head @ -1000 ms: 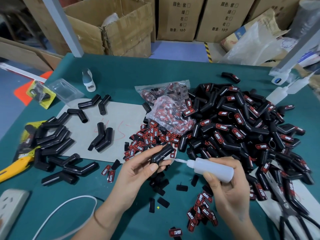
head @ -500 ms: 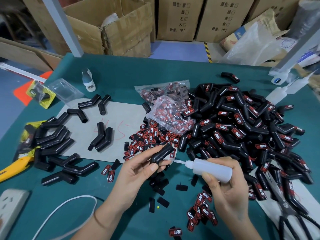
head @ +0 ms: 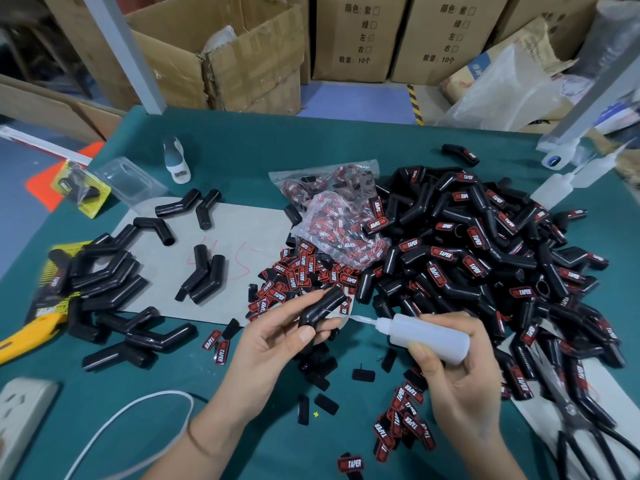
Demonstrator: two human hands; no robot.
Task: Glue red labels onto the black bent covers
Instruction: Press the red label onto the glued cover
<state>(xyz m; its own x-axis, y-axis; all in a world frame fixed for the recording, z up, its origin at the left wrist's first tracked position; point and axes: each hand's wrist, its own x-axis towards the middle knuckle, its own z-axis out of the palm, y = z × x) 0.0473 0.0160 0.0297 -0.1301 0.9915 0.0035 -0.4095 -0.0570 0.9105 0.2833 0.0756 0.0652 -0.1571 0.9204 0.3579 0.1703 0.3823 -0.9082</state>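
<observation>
My left hand (head: 273, 341) grips a black bent cover (head: 320, 306) just above the table, near the centre. My right hand (head: 453, 375) holds a white glue bottle (head: 426, 332) on its side, its thin nozzle pointing left and almost touching the cover. Loose red labels (head: 301, 275) lie scattered behind the cover, more red labels (head: 405, 420) in front of my right hand. A big heap of labelled covers (head: 485, 251) fills the right side. Unlabelled covers (head: 104, 285) lie at the left.
A plastic bag of labels (head: 332, 216) sits at the centre back. A grey cardboard sheet (head: 242, 237) lies on the green table. Scissors (head: 575, 420) lie at the right front, a yellow knife (head: 27, 337) and a power strip (head: 20, 410) at the left. Cardboard boxes stand behind.
The glue bottle's nozzle has crept slightly left toward the cover. Both hands otherwise hold the same pose.
</observation>
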